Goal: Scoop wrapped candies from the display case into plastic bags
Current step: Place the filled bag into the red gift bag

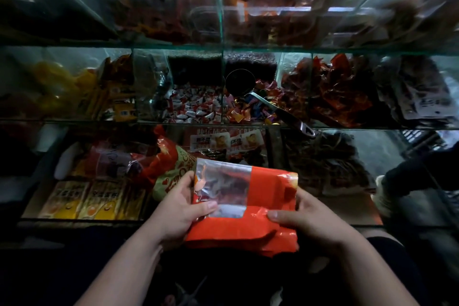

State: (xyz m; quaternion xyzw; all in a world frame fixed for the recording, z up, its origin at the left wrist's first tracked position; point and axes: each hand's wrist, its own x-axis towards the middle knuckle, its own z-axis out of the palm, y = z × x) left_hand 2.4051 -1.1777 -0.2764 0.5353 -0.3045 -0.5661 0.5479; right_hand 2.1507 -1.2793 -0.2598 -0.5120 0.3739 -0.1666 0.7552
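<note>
Both grips on one bag (265,191): orange-red plastic, with a clear window on the side nearer the left grip.
Left grip (178,211) holds the bag's left edge, thumb across the lower part of the window, fingers behind.
Right grip (308,218) holds the right edge, thumb pressed on the orange film, fingers curled round the back.
The bag sits between the two grips, face tilted up. Can't tell if its mouth is open.
Display case (347,50) is straight ahead of the grips, glass compartments in tiers.
Scoop (239,82) is well beyond both grips. It lies in the compartment of mixed-colour candies (248,107), dark cup at the back, metal handle running back toward the right grip and overhanging the front glass edge.
Red-and-white candies (196,107) fill the next compartment, on the left-grip side.
Printed red sack (171,164) is just beyond the left grip, and yellow packets (82,201) lie further out on that side.
</note>
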